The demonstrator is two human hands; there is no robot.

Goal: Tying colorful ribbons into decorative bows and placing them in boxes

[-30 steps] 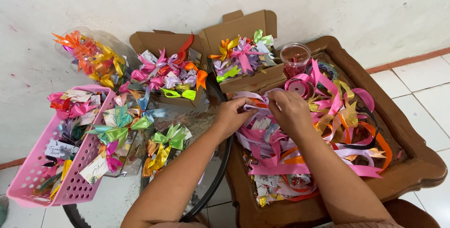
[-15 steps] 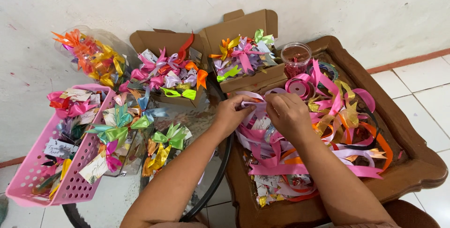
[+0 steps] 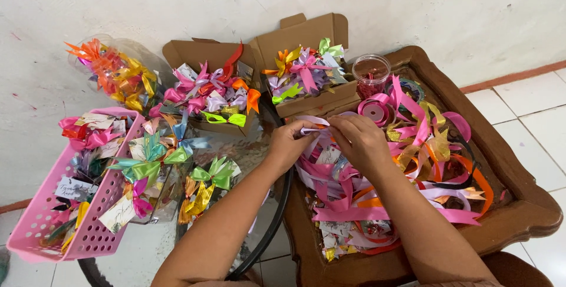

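My left hand (image 3: 290, 144) and my right hand (image 3: 358, 139) meet over a heap of loose ribbon strips (image 3: 413, 163) in a brown wooden tray (image 3: 519, 204). Both pinch a pale lilac ribbon piece (image 3: 312, 123) between their fingertips and hold it just above the heap. A pink ribbon roll (image 3: 374, 110) lies right behind my right hand. Most of the held ribbon is hidden by my fingers.
Two open cardboard boxes (image 3: 306, 39) of finished bows stand at the back, with a clear jar (image 3: 371, 75) of red bits beside them. A pink plastic basket (image 3: 88, 234) of bows and tags sits at left. More bows lie on a round glass table (image 3: 259, 246), and a clear bag of orange bows (image 3: 112, 69) leans on the wall.
Both hands have shifted slightly up and left while working the pale ribbon between the fingertips. Everything else stays where it was.
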